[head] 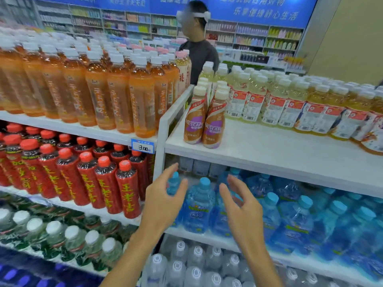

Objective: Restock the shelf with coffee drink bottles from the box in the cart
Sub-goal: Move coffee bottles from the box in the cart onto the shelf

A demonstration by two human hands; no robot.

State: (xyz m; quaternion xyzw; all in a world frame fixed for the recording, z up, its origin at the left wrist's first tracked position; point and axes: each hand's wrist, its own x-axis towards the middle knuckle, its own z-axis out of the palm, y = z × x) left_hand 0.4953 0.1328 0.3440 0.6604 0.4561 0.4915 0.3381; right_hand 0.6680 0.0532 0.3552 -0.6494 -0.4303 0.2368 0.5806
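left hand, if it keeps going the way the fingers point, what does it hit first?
Most likely the blue-capped water bottle at the left end of its shelf: the left hand is open and empty, its fingers angled up and forward toward it. Depth is unclear from one view, so the remaining gap is uncertain.

Both forearms reach up and forward from the bottom edge. Left hand [163,201] and right hand [241,206] are raised side by side, palms facing each other, fingers [235,183] spread and slightly curled, both empty, not touching.
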